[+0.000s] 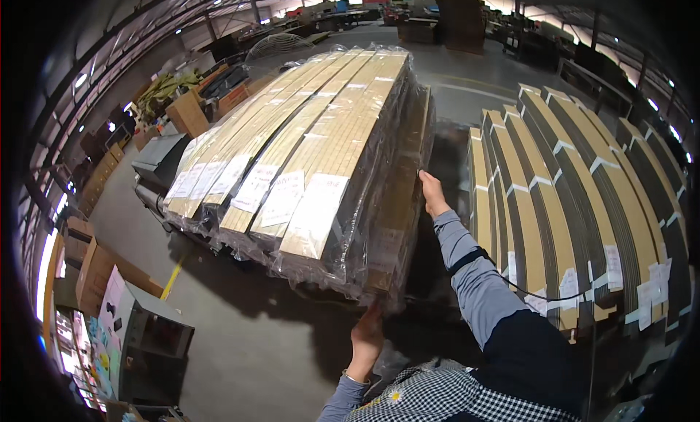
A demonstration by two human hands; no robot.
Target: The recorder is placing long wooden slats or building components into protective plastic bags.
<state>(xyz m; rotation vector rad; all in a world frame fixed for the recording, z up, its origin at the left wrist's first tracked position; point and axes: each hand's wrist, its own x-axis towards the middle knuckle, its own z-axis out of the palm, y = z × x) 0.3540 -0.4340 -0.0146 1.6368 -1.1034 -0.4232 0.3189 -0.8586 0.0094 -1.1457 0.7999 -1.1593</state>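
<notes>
A long brown bundle (399, 196) in clear plastic wrap runs along the right side of a large stack of pale, long boards (332, 138). My right hand (434, 191) is closed at the bundle's right edge, about midway along, its fingertips partly hidden. At the near end, my left hand (367, 337) is closed just under the bundle's lower corner, against the loose plastic film. Plastic film covers the stack too, and white paper sheets (316, 203) lie on its near ends.
To the right stand rows of long strip bundles (572, 203) tied with white bands, with a narrow dark gap before them. A grey metal cabinet (153, 342) and open cardboard boxes (98, 276) are at the left. Workbenches and machines (415, 28) fill the far hall.
</notes>
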